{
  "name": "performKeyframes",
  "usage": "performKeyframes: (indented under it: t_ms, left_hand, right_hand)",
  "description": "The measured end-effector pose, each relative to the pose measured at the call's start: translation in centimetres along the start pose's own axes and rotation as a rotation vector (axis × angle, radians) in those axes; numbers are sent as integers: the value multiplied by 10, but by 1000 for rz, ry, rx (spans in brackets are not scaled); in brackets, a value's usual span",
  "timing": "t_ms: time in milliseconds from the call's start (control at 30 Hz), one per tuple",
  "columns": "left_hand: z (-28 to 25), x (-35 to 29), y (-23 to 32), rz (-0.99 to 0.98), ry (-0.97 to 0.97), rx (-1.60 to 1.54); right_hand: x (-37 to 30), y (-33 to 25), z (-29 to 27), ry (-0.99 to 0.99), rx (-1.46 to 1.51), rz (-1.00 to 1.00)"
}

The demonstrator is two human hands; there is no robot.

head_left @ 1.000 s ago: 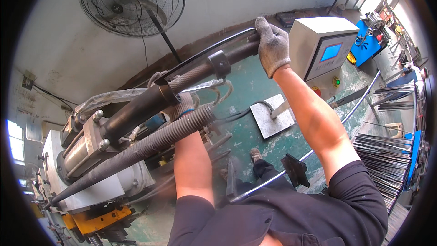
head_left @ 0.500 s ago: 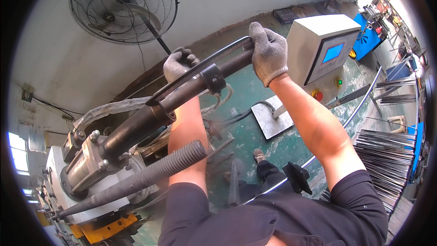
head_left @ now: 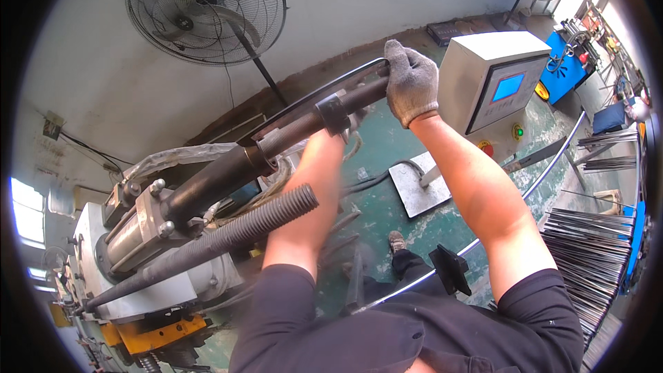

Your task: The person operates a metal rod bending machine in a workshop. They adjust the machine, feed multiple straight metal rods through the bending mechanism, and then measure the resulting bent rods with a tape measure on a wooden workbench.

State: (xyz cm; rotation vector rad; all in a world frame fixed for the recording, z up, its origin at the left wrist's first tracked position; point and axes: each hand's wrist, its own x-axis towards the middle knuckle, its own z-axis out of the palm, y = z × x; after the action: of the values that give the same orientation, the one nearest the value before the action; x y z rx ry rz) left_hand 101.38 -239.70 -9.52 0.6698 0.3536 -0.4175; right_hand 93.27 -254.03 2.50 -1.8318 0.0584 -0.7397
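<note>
My right hand (head_left: 413,84), in a grey work glove, is closed at the far end of a thin dark bar (head_left: 321,92). This bar lies along the upper side of a thick threaded shaft (head_left: 293,132), whose end also meets the glove. A black collar (head_left: 333,115) sits around the shaft. My left forearm (head_left: 307,214) passes beneath the shaft; the left hand is mostly hidden behind it near the collar, its fingers out of sight. A dark cylinder (head_left: 210,179) carries the shaft out of the machine. Below it a coarser threaded rod (head_left: 262,220) slants upward.
A control box (head_left: 469,62) with a blue screen stands beyond my right hand. Its base plate (head_left: 409,190) rests on the green floor. A standing fan (head_left: 207,7) is at the back left. Many thin metal rods (head_left: 583,249) are stacked at the right.
My left hand has moved right along the shaft and slipped behind it, near the collar. My right hand stays at the bar's end. The whole view has shifted slightly.
</note>
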Motion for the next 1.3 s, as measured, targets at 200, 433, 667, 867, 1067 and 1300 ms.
performKeyframes:
  t_ms: [200,433,667,867,1067,1300]
  left_hand:
    - [-14,-13,-9,13,-311,-326]
    - [8,-29,0,42,0,-389]
    - [-55,-15,-17,8,-508,-325]
    - [-36,-46,-36,463,-363,539]
    - [-5,-75,6,397,-357,283]
    - [-21,-53,19,651,-240,623]
  right_hand:
    - [-4,-11,-3,-30,1,46]
    - [-7,-6,-19,-59,-77,-12]
    - [-57,-14,-57,-10,-118,-680]
    - [-17,-62,-57,-368,-335,-821]
    - [19,-135,-26,-1177,-620,-544]
    - [25,-152,-12,-1263,-841,-533]
